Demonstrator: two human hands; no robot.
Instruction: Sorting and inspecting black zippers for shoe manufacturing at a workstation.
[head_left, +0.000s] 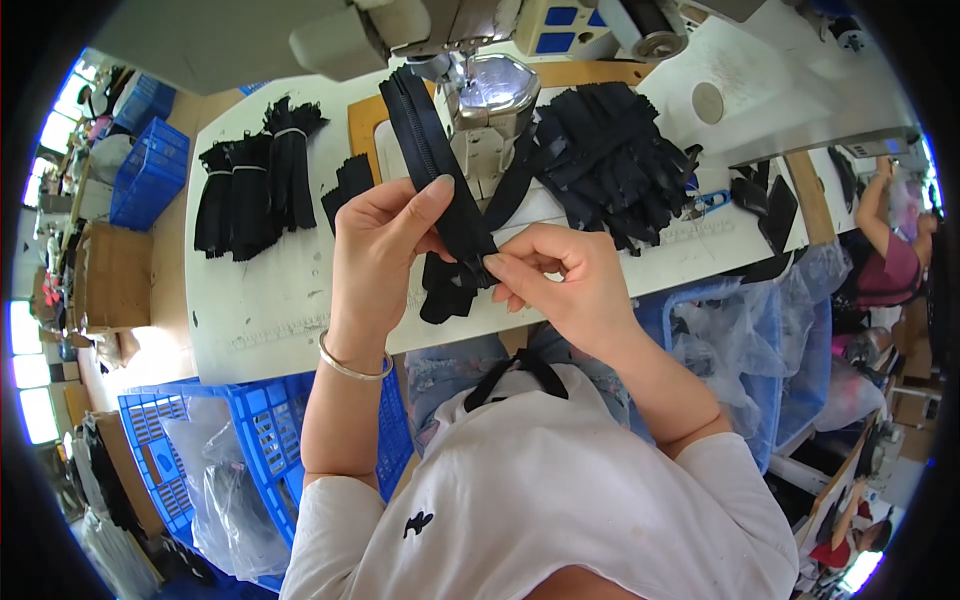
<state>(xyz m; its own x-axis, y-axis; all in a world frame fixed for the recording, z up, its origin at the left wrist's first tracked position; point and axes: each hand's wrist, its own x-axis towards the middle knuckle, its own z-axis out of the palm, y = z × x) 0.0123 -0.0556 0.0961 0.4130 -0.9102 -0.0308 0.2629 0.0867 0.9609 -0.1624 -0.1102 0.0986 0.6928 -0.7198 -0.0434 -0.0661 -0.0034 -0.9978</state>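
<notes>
As left hand (378, 238) pinches zipper (426, 148), right (572, 280) likewise

Left hand (375, 235) and right hand (577, 282) both pinch a black zipper (425, 140), tied black bundles (250, 200) just chilling on the surface (280, 300).
</notes>
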